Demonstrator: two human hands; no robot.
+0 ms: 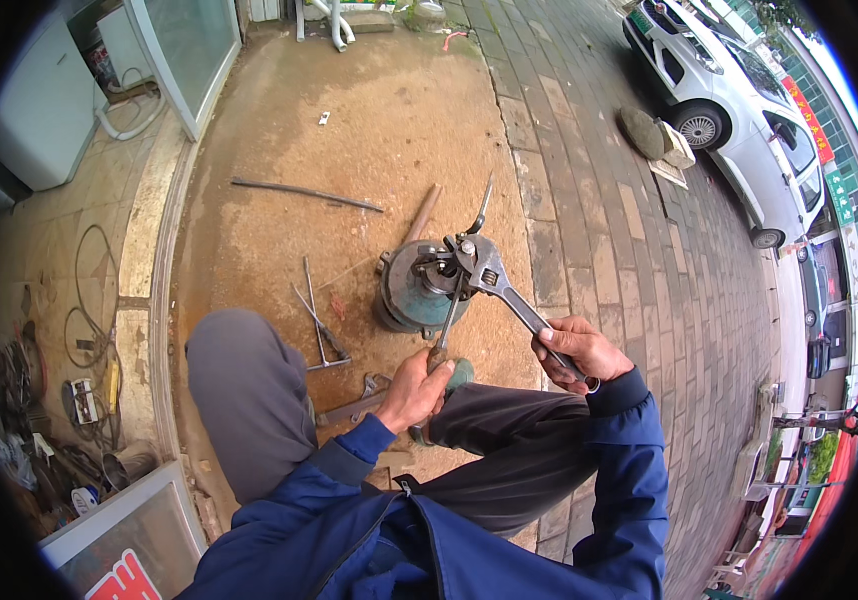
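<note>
A teal and dark cast-metal assembly (404,300) stands on the stained concrete, with a linkage and bolt on top. My right hand (584,352) is closed round the handle of a large steel adjustable wrench (514,300), whose head is at that top bolt. My left hand (412,390) grips the worn handle of a long steel tool, perhaps a screwdriver (449,322), angled up against the assembly just left of the wrench. Another metal tool (485,205) sticks up behind the wrench head. A pipe-like bar (423,212) lies behind the assembly.
A black rod (306,194), T-handled tools (319,330) and small tools lie on the concrete. At left are a doorway threshold (154,300), coiled cable (94,350) and piled parts (39,460). Brick paving (629,320) runs along the right, with a stone (639,130) beside a parked white car (759,150).
</note>
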